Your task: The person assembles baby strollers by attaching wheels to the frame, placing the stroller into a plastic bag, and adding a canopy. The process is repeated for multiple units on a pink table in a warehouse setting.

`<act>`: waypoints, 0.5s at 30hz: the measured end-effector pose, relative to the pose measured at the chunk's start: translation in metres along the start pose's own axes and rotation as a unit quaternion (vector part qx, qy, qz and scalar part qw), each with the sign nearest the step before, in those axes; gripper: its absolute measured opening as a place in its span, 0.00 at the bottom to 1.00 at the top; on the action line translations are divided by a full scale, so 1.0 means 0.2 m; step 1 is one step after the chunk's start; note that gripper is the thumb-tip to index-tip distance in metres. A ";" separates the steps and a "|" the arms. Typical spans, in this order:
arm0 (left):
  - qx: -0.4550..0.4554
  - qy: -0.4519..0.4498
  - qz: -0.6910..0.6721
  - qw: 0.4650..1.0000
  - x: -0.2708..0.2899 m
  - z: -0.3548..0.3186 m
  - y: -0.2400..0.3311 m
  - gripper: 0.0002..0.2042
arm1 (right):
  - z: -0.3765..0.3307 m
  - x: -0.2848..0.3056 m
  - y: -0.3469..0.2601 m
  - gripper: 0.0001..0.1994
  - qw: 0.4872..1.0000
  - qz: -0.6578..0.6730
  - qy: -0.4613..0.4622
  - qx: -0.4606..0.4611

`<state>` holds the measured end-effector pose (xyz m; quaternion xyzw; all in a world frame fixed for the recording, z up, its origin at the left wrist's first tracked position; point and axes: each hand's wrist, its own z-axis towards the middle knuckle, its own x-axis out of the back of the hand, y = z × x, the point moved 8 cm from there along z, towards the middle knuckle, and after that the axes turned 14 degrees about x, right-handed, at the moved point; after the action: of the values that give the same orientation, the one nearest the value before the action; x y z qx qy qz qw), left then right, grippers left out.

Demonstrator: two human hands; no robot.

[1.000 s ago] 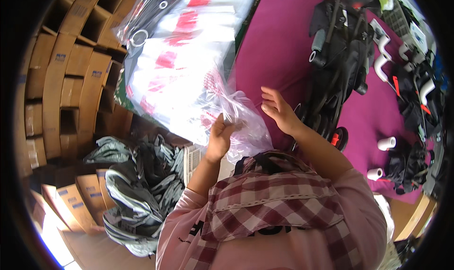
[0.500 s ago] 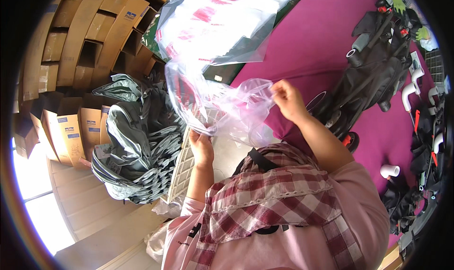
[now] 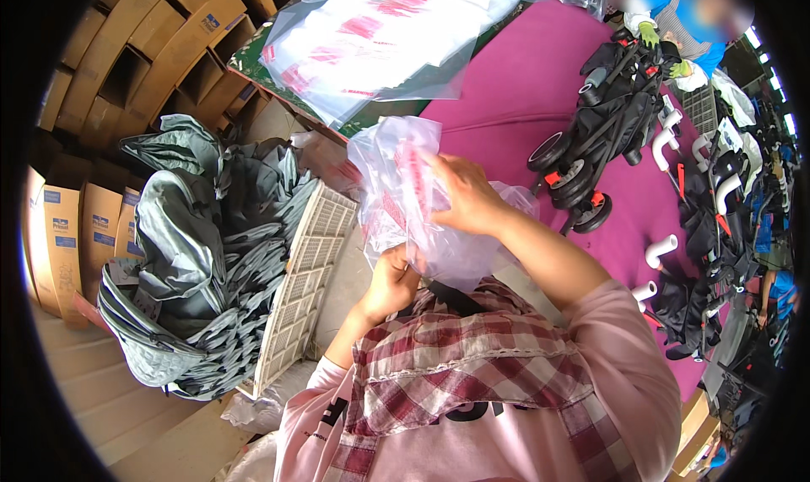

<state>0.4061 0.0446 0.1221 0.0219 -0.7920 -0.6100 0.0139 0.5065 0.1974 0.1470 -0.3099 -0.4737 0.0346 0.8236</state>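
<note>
A clear plastic bag with red print (image 3: pixel 390 157) is bunched up in front of my chest. Low on its near side, my left hand (image 3: pixel 395 281) is closed around the film. My right hand (image 3: pixel 467 197) grips the bag higher up, with the thumb apart from the fingers; folds of film hide some fingertips. Beyond the bag, a stack of flat clear bags with red print (image 3: pixel 380 39) lies on a green surface (image 3: pixel 251 58).
At left, a cream plastic crate (image 3: pixel 295 288) borders piled grey-green fabric pieces (image 3: pixel 181 237). Cardboard boxes (image 3: pixel 63 237) stand behind. Folded black stroller frames (image 3: pixel 612 119) lie on the magenta cloth (image 3: pixel 506 86). Across it stands a person in green gloves (image 3: pixel 648 33).
The bag, stretched wide between my hands before, is now gathered together. My right hand has come left, nearer my left hand. The view has shifted, showing more of the person across the cloth.
</note>
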 end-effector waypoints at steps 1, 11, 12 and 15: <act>-0.022 0.000 0.038 0.999 0.05 -0.05 0.00 0.13 | -0.04 -0.10 0.12 0.31 0.998 -0.026 -0.046 -0.035; -0.145 0.327 0.350 0.866 0.55 -0.26 0.07 0.21 | -0.20 0.33 0.54 0.07 0.972 -0.093 0.115 -0.181; -0.136 0.277 0.410 0.858 0.39 -0.20 0.18 0.22 | -0.12 0.35 0.51 0.08 0.977 -0.099 0.122 -0.143; -0.077 0.192 0.504 0.839 0.16 0.05 0.01 0.19 | 0.08 0.44 0.43 0.09 0.984 -0.104 0.123 -0.074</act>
<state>0.3739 0.0536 0.1210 -0.2652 -0.6255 -0.5612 0.4726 0.5621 0.3048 0.1724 -0.3209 -0.3995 -0.1252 0.8496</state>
